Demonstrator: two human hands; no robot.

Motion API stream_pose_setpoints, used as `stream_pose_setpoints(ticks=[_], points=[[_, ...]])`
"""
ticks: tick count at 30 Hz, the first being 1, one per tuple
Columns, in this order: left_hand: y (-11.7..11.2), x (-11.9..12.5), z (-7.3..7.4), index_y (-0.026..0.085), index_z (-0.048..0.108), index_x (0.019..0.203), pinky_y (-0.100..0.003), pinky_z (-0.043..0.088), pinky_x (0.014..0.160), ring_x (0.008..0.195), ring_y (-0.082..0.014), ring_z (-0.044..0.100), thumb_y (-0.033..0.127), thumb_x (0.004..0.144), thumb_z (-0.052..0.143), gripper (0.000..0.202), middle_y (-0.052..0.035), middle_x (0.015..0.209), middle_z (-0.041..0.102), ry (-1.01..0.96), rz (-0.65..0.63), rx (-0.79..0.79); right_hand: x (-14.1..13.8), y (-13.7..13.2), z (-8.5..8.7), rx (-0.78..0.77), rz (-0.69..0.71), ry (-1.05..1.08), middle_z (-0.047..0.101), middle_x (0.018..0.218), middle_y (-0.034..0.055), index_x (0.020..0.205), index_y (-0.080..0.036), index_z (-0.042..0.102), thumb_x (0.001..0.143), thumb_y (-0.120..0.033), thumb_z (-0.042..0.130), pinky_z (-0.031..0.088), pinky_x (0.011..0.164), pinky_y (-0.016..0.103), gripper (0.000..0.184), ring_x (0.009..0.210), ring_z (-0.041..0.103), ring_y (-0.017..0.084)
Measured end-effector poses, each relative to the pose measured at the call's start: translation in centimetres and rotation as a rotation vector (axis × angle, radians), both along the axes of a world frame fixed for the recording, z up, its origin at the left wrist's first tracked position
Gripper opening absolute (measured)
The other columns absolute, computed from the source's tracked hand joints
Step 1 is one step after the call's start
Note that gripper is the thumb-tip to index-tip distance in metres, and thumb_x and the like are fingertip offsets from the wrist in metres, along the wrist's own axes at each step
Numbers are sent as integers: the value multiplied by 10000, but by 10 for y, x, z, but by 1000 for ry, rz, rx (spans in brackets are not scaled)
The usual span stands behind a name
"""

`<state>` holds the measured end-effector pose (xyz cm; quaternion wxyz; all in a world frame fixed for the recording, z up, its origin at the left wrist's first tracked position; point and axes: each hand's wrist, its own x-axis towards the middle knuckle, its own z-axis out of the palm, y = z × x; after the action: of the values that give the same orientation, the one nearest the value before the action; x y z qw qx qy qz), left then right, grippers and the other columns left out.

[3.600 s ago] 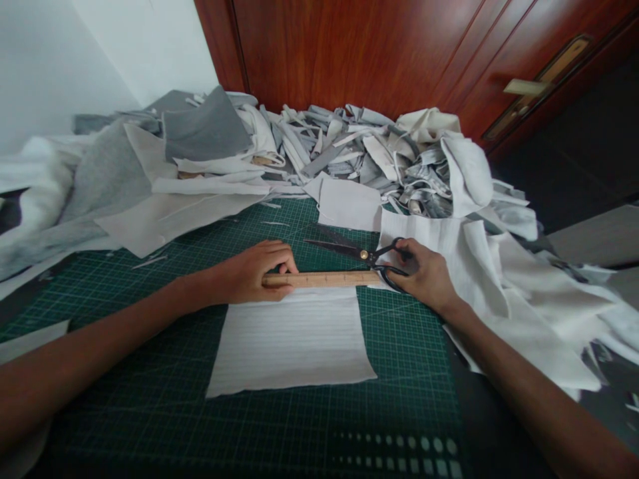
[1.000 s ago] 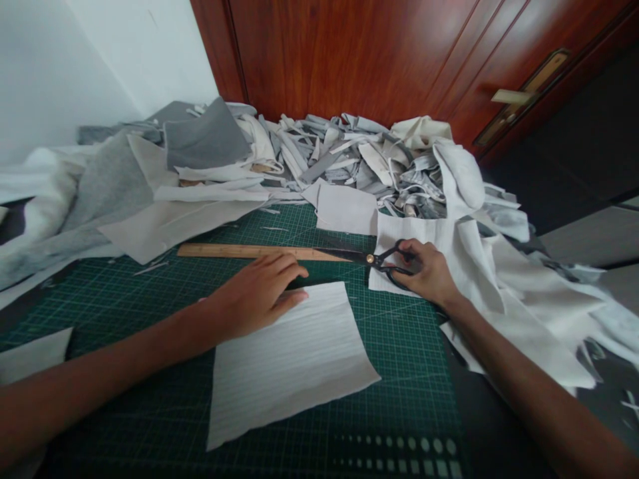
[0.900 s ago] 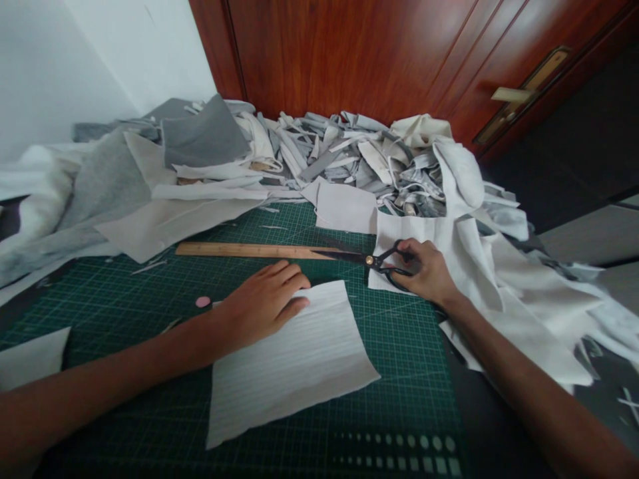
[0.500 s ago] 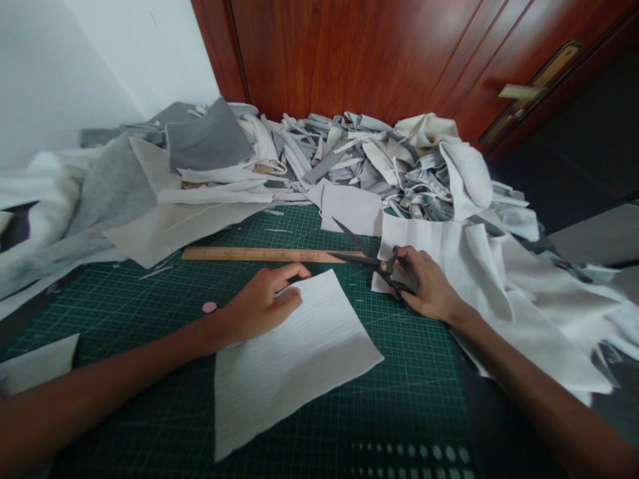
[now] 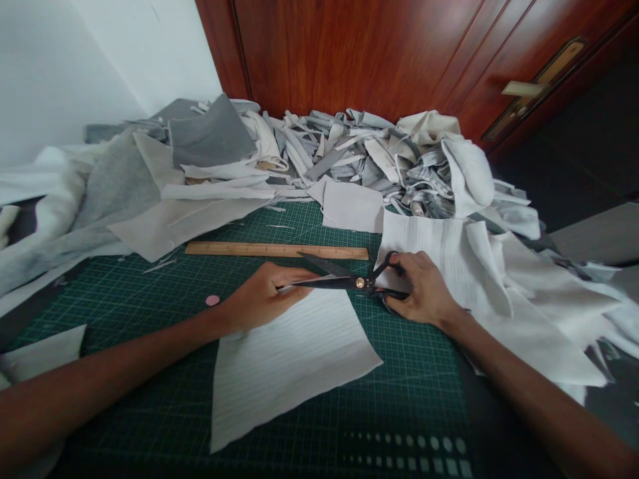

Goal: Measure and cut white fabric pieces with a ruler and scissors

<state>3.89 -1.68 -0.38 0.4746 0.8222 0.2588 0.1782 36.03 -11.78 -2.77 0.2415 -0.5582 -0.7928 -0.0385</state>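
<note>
One wooden ruler (image 5: 239,249), flat on a green gridded mat (image 5: 409,372); all places below are given from it. One piece of pale striped cloth (image 5: 284,359), nearer me than the ruler, its far edge up at the scissor blades, the rest spread over the mat. One pair of black scissors (image 5: 360,283), blades parted, on my side of the ruler, one tip overlapping it in view; whether they bite the cloth, I cannot tell. My left hand (image 5: 269,296), just on my side of the ruler: thumb and fingers pinching the cloth's far edge. My right hand (image 5: 419,289), past the ruler's right end: fingers and thumb wrapped on the scissor handles. One pink disc (image 5: 212,301), on my side of the ruler, near its left end. One white fabric heap (image 5: 534,293), right of the ruler. Many grey and white scraps (image 5: 349,146), piled beyond the ruler.
</note>
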Motion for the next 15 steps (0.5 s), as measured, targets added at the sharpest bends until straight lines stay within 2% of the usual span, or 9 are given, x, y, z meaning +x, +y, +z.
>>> stream_pose_setpoints(ticks=[4,8,11,15], points=[[0,-1,-2,201,819,1108,-237,562,753,881,-180,758,365,991,560,327,-38,1032,828,26,19,21,5,2,0,22,-29,-1,694,888,59,1114,-221,549,718,-365,683,443,714,409,443,742,606,260],[2,-2,-1,194,802,1156,-204,548,672,806,-157,740,295,932,617,308,-31,990,825,-8,-13,-12,5,1,0,47,-14,-29,678,882,61,1105,-216,553,741,-412,709,436,722,414,442,743,602,259],[3,-2,1,177,811,1114,-179,505,597,717,-134,712,292,936,617,287,-22,902,813,-8,-37,-36,5,0,0,52,-10,-47,675,894,64,1113,-211,554,748,-422,711,430,723,415,451,738,596,256],[3,-2,2,171,817,1074,-175,494,607,704,-126,702,286,943,608,273,-11,856,801,-21,-78,-18,4,0,2,55,-11,-62,676,891,62,1111,-209,561,765,-427,712,422,719,410,435,738,595,254]])
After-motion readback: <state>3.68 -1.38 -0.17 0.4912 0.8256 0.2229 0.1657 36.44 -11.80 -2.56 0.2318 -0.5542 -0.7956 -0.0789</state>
